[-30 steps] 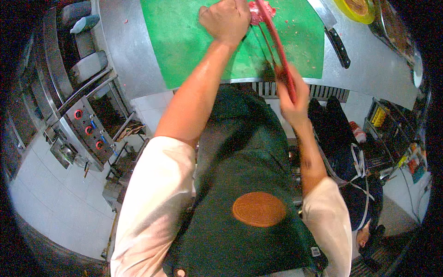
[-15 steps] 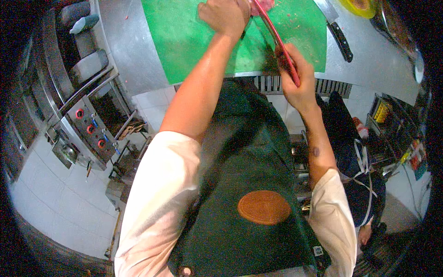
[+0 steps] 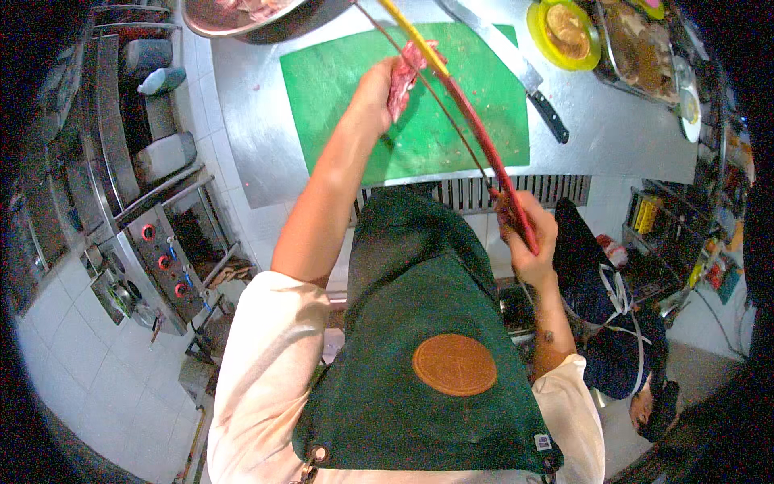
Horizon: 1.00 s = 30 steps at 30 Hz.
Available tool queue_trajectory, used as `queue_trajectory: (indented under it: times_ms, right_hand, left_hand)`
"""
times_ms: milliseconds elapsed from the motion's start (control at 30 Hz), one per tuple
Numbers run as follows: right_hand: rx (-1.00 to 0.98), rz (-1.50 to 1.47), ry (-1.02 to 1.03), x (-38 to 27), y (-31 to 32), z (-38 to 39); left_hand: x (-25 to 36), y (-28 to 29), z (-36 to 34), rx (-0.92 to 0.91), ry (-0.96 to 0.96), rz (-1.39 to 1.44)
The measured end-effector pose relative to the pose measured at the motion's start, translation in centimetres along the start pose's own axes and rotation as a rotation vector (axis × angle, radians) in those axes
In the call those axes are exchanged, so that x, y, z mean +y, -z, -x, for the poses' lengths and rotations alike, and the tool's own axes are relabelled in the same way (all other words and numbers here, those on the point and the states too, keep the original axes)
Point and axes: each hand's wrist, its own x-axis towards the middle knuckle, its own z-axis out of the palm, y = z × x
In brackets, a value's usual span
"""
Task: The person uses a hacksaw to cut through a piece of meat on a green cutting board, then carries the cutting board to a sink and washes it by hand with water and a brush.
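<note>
My left hand (image 3: 376, 90) is closed around a piece of raw red meat with pale parts (image 3: 401, 90) over the green cutting board (image 3: 334, 97). In my right hand (image 3: 530, 235), near the table's front edge, is the handle end of a bow-shaped saw (image 3: 477, 129) with a red and yellow frame. Its thin blade runs alongside the frame and passes close by the meat. Whether the blade touches the meat, I cannot tell. A large knife with a black handle (image 3: 550, 117) lies just right of the board, its blade pointing away to the far left.
A metal bowl (image 3: 234, 32) holding meat stands at the far left. Toward the far right are a yellow-green bowl (image 3: 556, 58), a tray of brown food (image 3: 641, 56) and a white plate (image 3: 688, 121). Another person in dark clothes (image 3: 617, 347) is close on my right.
My right hand has drawn back toward me with the saw, past the table's front edge. The view has shifted, showing more of the table, the meat in my left hand and the metal bowl.
</note>
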Motion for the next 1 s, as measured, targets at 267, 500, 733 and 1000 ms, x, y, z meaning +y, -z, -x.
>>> queue_trajectory:
  times_ms: [267,500,733,1000]
  right_hand:
    - [0.082,0.080,0.126,-2.7,0.1,2.5]
    - [0.135,0.514,0.058,2.9,-0.1,1.2]
    - [0.121,0.802,0.245,6.7,-1.9,-3.4]
    - [-0.063,0.919,0.268,7.1,-1.2,-9.6]
  left_hand:
    - [-3.3,6.2,1.4,0.118,-0.171,0.028]
    - [3.1,4.3,12.0,-0.032,-0.074,-0.112]
    - [5.3,3.9,15.2,0.020,-0.129,-0.298]
    - [7.3,1.7,17.7,0.276,-0.348,-0.805]
